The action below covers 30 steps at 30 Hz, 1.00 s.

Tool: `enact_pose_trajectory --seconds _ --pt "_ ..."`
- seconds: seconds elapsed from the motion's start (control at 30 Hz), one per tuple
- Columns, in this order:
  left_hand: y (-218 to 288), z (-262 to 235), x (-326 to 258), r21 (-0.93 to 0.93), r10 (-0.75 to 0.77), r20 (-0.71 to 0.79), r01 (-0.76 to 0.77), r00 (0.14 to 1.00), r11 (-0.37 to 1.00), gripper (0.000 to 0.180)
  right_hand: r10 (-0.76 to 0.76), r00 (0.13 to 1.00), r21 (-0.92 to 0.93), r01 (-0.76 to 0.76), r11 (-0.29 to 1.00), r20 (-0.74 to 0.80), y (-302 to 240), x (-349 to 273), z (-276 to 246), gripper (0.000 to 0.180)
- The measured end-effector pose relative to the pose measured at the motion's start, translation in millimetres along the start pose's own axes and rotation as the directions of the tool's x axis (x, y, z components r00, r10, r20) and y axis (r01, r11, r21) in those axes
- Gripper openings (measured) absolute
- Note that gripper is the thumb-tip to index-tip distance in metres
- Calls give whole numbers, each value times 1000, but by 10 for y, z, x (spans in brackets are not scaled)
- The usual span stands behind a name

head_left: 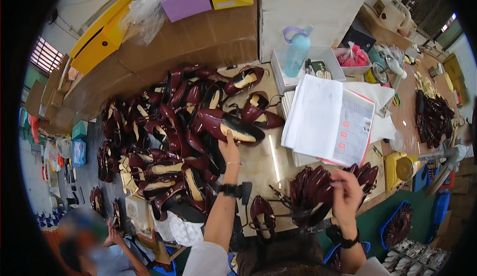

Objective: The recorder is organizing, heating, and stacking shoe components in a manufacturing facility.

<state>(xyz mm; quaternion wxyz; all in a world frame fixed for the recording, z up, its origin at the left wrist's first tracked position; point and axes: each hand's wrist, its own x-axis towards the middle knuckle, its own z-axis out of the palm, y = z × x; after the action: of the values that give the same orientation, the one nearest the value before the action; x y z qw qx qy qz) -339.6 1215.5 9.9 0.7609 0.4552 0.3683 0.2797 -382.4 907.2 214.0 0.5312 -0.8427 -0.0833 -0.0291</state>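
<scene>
My left hand [229, 151] grips a glossy dark-red shoe [212, 120] by its side, with the pale insole and black inner lining showing. The shoe is held over the right side of a large heap of similar dark-red strapped shoes [169, 127]. My right hand [347, 196] is raised with bent fingers beside a tight row of dark-red shoes [310, 189] at the front edge of the table. Whatever its fingertips pinch, if anything, cannot be made out. A single dark-red shoe [262, 216] lies between my forearms, nearer to me.
An open paper folder [318, 119] lies right of the heap, below a white tray [283, 82] holding a light-blue bottle [296, 52]. Cardboard [198, 42] walls the far side. A person [89, 241] sits at the lower left. More shoes [432, 117] are piled far right.
</scene>
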Motion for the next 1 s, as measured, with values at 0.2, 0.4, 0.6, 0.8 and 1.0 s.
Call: enact_pose_trajectory --seconds 0.2,0.4,0.6,0.8,1.0 --pt "664 -862 -1222 107 -315 163 300 935 948 25 -102 844 -76 166 983 526 -262 -76 936 26" --pt "1005 -1315 -2025 289 -449 276 372 850 882 48 85 609 -44 -82 996 789 118 -648 1127 23" --pt "622 -1688 -2298 683 -41 143 -68 989 727 19 -7 868 90 -44 995 497 161 -972 983 12" --pt "-210 -2123 -2993 867 -620 345 13 705 498 27 23 922 139 -83 987 386 241 -1284 743 7" --pt "-163 -1511 -2970 689 -123 704 -630 700 357 54 5 956 264 -86 961 292 377 -1434 720 12"
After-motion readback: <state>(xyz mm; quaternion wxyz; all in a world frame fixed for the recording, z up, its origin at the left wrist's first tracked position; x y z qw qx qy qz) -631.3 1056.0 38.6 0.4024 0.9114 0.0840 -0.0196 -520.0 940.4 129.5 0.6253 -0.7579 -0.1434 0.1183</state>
